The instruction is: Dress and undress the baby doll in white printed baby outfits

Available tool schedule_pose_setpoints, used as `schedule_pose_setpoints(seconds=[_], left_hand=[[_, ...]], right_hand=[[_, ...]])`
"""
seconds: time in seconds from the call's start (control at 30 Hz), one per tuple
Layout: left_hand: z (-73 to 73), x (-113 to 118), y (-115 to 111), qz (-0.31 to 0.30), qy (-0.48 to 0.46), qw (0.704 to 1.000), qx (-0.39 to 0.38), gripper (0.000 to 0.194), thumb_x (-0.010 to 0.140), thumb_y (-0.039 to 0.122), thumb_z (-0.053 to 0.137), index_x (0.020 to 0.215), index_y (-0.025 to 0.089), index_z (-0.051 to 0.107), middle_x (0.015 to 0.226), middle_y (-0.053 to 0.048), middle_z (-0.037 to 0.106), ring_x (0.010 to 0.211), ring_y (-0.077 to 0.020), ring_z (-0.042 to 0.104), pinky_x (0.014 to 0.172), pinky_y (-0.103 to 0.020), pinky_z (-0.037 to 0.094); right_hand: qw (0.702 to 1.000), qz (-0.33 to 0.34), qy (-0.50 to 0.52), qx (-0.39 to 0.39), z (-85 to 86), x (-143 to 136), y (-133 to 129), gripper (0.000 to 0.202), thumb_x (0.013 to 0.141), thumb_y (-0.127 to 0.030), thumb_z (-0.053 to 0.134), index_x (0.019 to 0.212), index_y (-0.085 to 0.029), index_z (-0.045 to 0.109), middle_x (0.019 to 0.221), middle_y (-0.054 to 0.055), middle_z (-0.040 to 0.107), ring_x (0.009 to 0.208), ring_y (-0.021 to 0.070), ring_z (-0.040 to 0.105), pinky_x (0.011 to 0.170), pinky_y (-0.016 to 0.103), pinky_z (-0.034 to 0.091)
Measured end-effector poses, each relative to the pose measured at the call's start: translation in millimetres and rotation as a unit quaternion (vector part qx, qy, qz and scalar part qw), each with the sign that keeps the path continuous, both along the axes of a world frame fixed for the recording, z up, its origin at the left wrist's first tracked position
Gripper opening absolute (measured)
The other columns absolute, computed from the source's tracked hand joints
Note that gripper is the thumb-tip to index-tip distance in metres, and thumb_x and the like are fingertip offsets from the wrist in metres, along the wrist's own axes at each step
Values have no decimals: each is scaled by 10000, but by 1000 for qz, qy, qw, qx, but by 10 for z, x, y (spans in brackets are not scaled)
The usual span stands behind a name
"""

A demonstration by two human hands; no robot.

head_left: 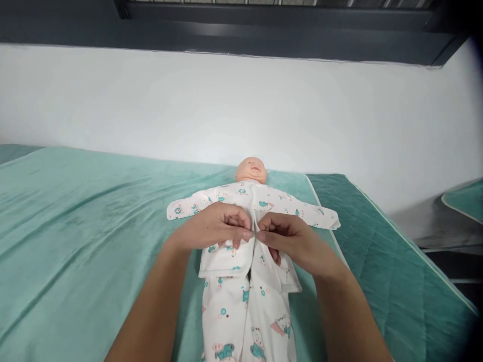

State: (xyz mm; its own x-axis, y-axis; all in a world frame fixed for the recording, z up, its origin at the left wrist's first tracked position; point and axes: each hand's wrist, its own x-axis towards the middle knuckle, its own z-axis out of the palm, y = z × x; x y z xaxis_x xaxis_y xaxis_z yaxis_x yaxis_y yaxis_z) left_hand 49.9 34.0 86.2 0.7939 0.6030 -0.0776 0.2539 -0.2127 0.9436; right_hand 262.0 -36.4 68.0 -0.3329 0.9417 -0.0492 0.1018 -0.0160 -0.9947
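A baby doll point(252, 170) lies on its back, its head toward the wall and both sleeves spread out. It wears a white printed baby shirt point(226, 262) and matching trousers point(224, 314). At the shirt's front opening, my left hand point(222, 225) pinches one edge between thumb and fingers. Just across from it, my right hand point(289, 236) pinches the other edge, the fingertips almost meeting. Above my hands the front looks joined; below them the two flaps hang apart. Any fastener between my fingertips is too small to make out.
A light green blanket point(94, 226) with soft wrinkles lies under the doll. To the right is a darker green quilted mat point(392, 261). Behind stands a white wall point(211, 105), with a dark frame point(264, 30) above it. Another green cover point(466, 198) shows at the far right.
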Motion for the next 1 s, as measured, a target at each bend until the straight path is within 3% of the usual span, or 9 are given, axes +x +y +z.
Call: schedule_pose_setpoints(seconds=[0.23,0.5,1.0], left_hand=[[-10,31,-52,0,-53,997,-61,194,865,354,652,826,164,645,622,-12,646,504,-112,576,416,-208,420],[-41,105,-74,-8,-109,988,-111,187,857,329,673,834,151,618,704,-22,663,556,-128,635,506,-254,536],[-131,73,-3,-19,-115,984,-137,231,854,328,680,966,181,541,753,-30,690,573,-130,649,522,-242,518]], right_hand=[[998,8,61,0,-84,5,47,210,870,-380,668,806,-190,606,597,-50,511,488,82,513,479,211,446],[996,3,90,9,-127,40,81,203,860,-374,685,800,-189,627,628,-41,533,487,74,504,458,205,447],[996,2,89,-31,-76,-10,63,270,862,-433,670,783,-177,641,596,-21,588,510,98,559,486,219,487]])
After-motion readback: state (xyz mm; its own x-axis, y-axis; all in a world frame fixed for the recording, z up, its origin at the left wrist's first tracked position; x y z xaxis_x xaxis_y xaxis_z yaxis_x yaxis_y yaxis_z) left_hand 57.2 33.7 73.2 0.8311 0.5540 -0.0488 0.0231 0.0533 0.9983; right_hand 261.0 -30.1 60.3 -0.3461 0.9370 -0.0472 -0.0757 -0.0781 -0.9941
